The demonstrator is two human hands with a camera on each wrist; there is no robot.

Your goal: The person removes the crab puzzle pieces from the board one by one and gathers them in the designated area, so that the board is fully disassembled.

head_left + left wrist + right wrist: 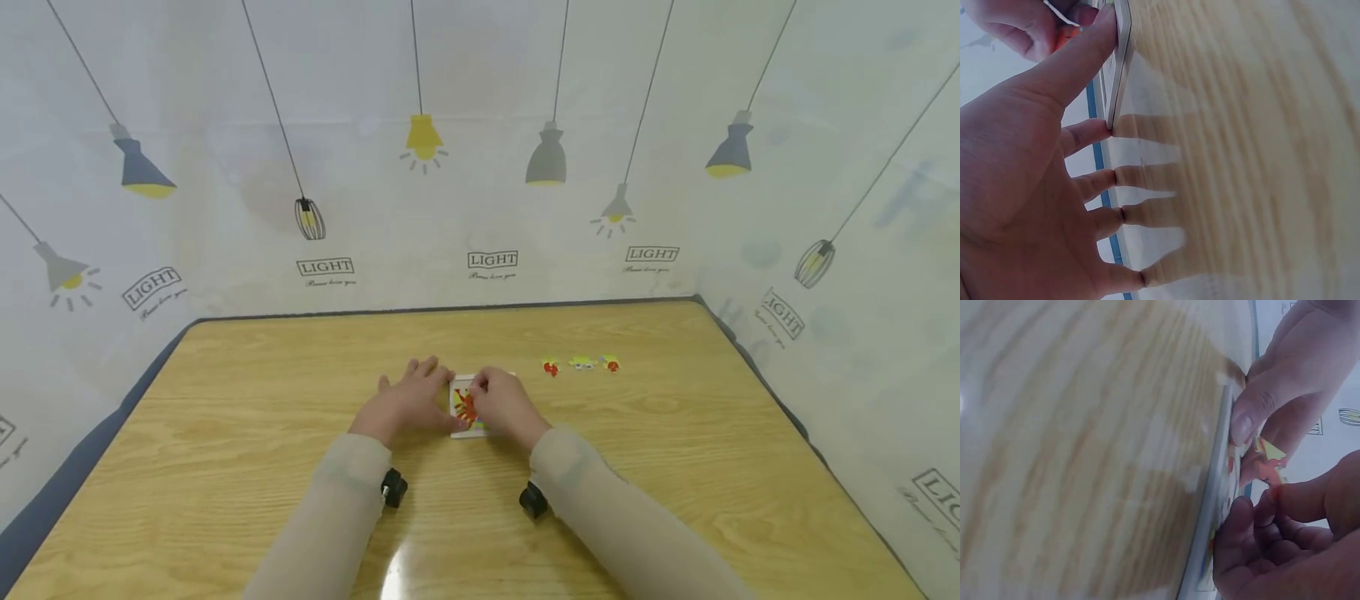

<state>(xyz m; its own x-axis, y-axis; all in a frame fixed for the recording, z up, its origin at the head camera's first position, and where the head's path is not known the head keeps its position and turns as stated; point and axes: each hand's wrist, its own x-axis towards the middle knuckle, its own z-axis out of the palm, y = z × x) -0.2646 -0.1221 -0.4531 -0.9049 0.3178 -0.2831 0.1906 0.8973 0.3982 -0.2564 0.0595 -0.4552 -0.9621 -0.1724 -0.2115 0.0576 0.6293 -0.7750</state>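
The right hand (508,407) pinches a small red-and-yellow puzzle piece (1270,470), its grip nearly closed. The left hand (408,402), fingers spread, touches the white-rimmed flat tray (472,434).

"Your right hand (508,408) hides part of the white frame (474,434)."

"Yes, and the loose puzzle pieces (582,364) look too tiny to make out clearly. Your two sleeves (322,517) run off the bottom of the head view."
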